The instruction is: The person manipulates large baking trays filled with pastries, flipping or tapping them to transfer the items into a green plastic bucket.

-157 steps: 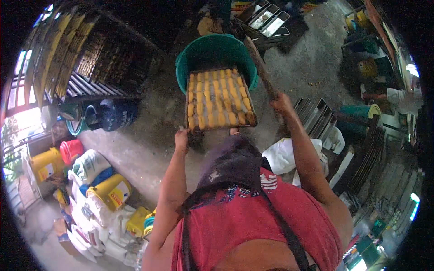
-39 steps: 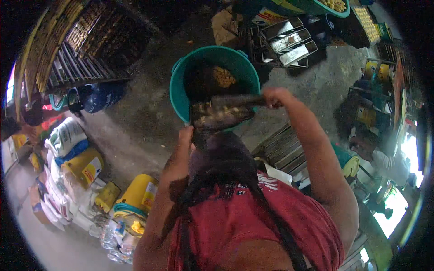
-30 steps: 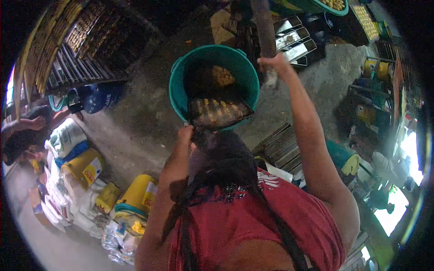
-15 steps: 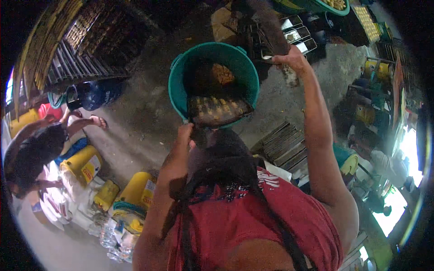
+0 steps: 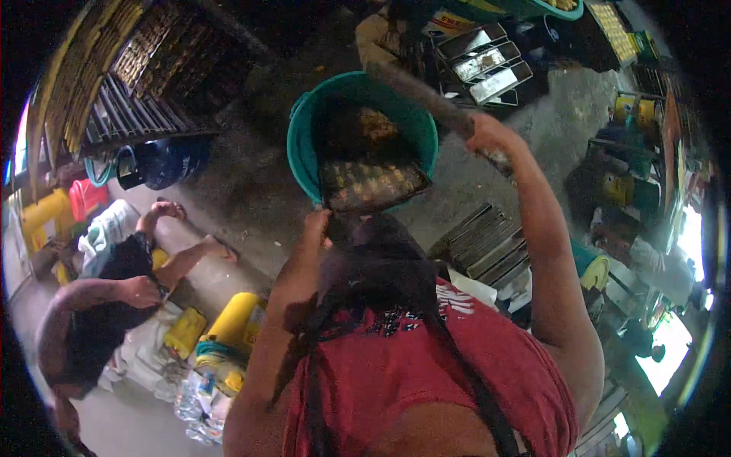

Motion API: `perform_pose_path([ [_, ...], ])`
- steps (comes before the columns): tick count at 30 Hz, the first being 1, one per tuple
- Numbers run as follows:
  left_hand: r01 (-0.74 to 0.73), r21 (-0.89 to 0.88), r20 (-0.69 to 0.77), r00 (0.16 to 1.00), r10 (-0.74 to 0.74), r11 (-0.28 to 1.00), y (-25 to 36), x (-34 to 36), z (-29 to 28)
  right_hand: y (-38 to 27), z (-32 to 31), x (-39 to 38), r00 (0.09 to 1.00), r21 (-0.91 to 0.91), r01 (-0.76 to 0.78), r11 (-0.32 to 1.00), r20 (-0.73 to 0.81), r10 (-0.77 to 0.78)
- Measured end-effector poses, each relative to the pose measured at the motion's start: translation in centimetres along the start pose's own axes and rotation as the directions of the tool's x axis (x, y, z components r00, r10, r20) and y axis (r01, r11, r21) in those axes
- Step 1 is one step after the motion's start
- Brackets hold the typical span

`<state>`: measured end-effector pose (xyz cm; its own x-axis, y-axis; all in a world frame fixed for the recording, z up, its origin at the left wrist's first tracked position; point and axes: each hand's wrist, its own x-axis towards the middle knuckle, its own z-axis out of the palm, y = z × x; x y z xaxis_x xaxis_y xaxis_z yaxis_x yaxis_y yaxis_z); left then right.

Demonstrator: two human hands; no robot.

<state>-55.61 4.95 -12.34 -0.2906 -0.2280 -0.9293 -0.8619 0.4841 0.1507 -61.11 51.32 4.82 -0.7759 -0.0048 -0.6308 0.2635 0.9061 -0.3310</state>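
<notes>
A green bucket (image 5: 297, 152) stands before me, with a brown, lumpy mass (image 5: 378, 124) inside. A shallow dark tray (image 5: 373, 186) with rows of yellowish-brown pieces lies tilted across the bucket's near rim. My left hand (image 5: 317, 227) is closed on the tray's near left corner. To the right of the bucket, my right hand (image 5: 493, 137) grips a long, flat dark bar (image 5: 426, 97). The bar slants up to the left and passes over the bucket's far right rim. What the bar is exactly cannot be made out.
Metal tins (image 5: 483, 65) lie beyond my right hand, and slatted dark tins (image 5: 483, 244) sit near my right side. Racks (image 5: 141, 107) stand far left. At left a co-worker (image 5: 106, 305) bends beside yellow containers (image 5: 236, 320) and plastic bottles (image 5: 194, 404).
My right hand has come nearer, and the bar has swung left from near upright to a slant over the bucket. My left hand keeps its grip. The co-worker has shifted toward the right.
</notes>
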Motion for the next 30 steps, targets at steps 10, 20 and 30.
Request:
perform_pose_path([
  [10, -0.112, -0.171, 0.064, 0.99, 0.125, 0.979, 0.7, -2.3, -0.4, -1.7, -0.3, -1.2, 1.0, 0.223, 0.007, 0.975, -0.022, -0.002],
  [20, -0.011, -0.49, 0.173, 0.979, 0.11, 0.872, -1.9, 0.4, 1.7, -6.4, -3.8, 0.7, 0.985, 0.179, 0.117, 0.977, -0.148, -0.091],
  [30, 0.019, -0.278, 0.144, 0.989, 0.022, 0.96, -0.6, -0.7, 1.1, -3.5, 5.4, -0.7, 0.969, -0.219, 0.067, 0.974, 0.246, -0.012],
])
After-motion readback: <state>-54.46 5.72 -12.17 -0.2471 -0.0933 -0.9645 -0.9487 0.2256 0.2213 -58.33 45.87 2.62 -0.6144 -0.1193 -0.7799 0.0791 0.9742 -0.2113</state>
